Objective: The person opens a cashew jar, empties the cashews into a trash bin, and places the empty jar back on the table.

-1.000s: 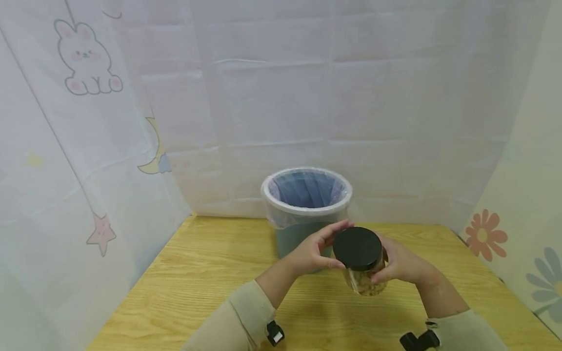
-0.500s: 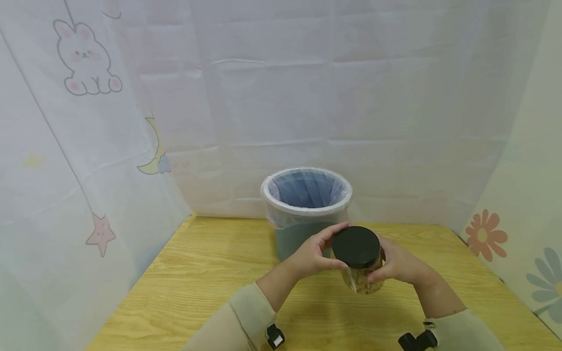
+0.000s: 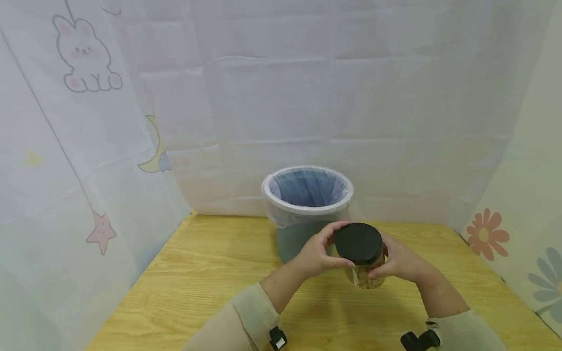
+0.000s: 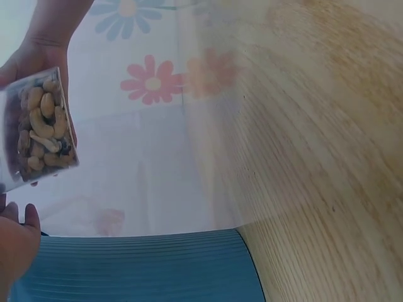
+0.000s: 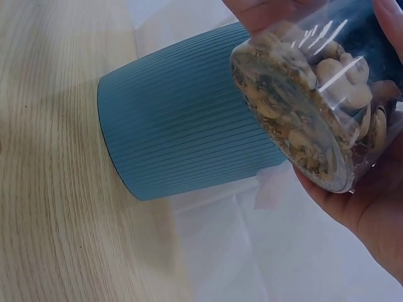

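A clear jar (image 3: 364, 278) of nuts with a black lid (image 3: 358, 242) is held up over the table, in front of the bin. My left hand (image 3: 313, 256) curves round the lid's left side, its thumb along the front edge. From the right, my right hand (image 3: 401, 261) grips the jar's body, thumb in front; its other fingers are mostly hidden behind. Cashews and other nuts (image 4: 44, 129) show through the wall in the left wrist view. The right wrist view shows the jar's base (image 5: 293, 119) tilted toward the camera.
Behind the hands stands a teal ribbed bin (image 3: 291, 239) with a white rim (image 3: 307, 210) and a clear plastic liner. The wooden table (image 3: 210, 282) ends against pale printed cloth (image 3: 263, 107) at the back and sides.
The jar has risen slightly, with less of its body showing under the lid. My left thumb has shifted a little to the right along the lid's edge.
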